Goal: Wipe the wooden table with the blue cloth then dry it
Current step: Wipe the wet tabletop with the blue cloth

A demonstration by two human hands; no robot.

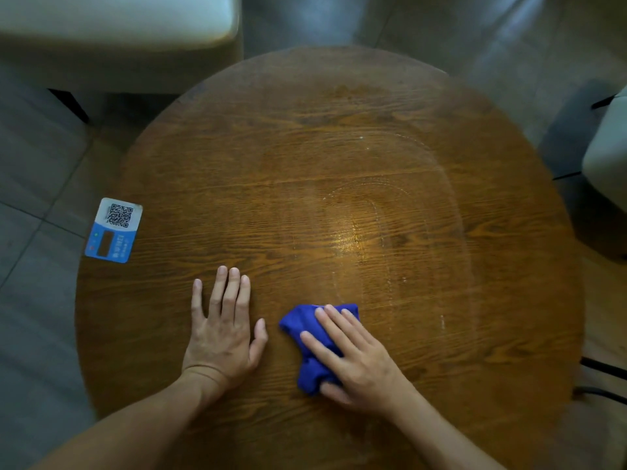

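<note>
A round wooden table (339,147) fills the view, with curved damp streaks across its middle and right side. Near the front edge lies a bunched blue cloth (305,334). My right hand (353,357) presses down on it, fingers spread over the top and thumb curled against its near end. My left hand (224,330) rests flat on the bare wood just left of the cloth, fingers apart, holding nothing.
A blue and white QR code sticker (113,230) sits at the table's left edge. A pale cushioned seat (115,25) stands beyond the table at upper left, another seat (607,157) at the right. Grey tiled floor surrounds the table.
</note>
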